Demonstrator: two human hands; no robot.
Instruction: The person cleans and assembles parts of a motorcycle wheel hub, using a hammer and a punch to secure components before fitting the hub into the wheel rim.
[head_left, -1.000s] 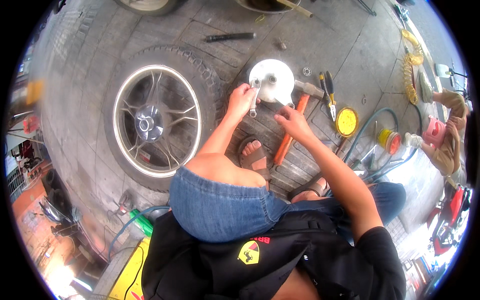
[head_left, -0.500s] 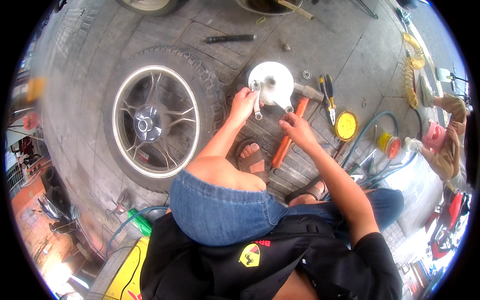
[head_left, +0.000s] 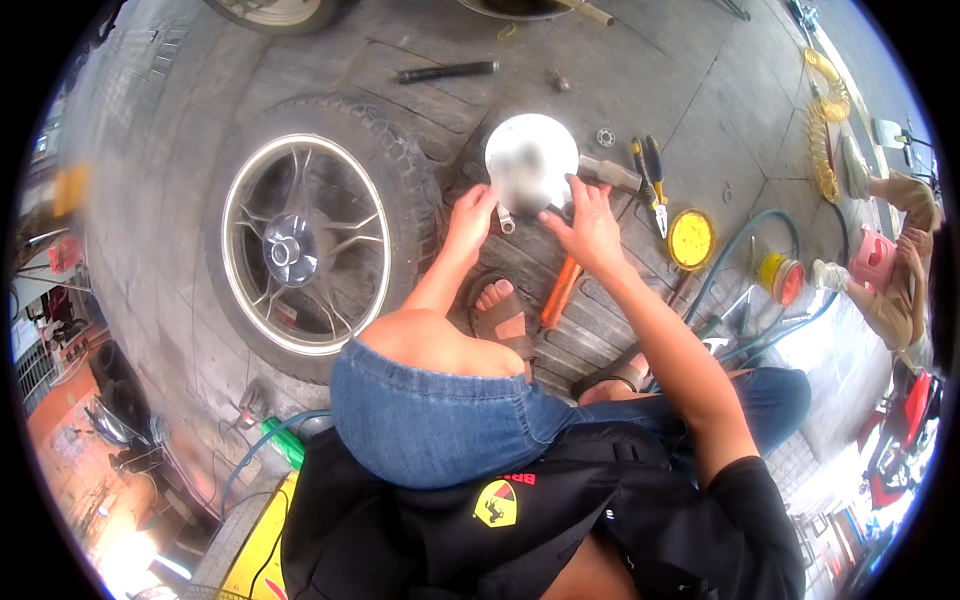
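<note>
At the lower left rim of a round metal plate point(head_left: 507, 143), the left hand point(head_left: 472, 215) has its thumb and fingers pinched together on the edge, while the ring-shaped end of a small lever point(head_left: 507, 221) juts out just beside them. Across from it, the right hand point(head_left: 590, 225) is at the plate's lower right side, its thumb set apart from the fingers; whether it grips the rim or merely touches it, one cannot tell.

The plate is before the person's feet, between the hands. It looks pale silver-white, almost washed out along its upper part, and a soft dark blur covers its middle and lower part, hiding the detail there. Whether it rests on the paving point(head_left: 700, 125) or is held just above it is unclear.

Behind the right hand runs the orange handle of a hammer point(head_left: 562, 292), its grey head just beside the plate. Farther right are pliers point(head_left: 657, 182) with yellow-and-black grips and a round yellow tin point(head_left: 692, 239). Beyond the plate are a small metal ring point(head_left: 605, 137) and a black rod point(head_left: 447, 72). To the left, near the left hand, lies a spoked wheel point(head_left: 291, 250) with its knobbly tyre.
</note>
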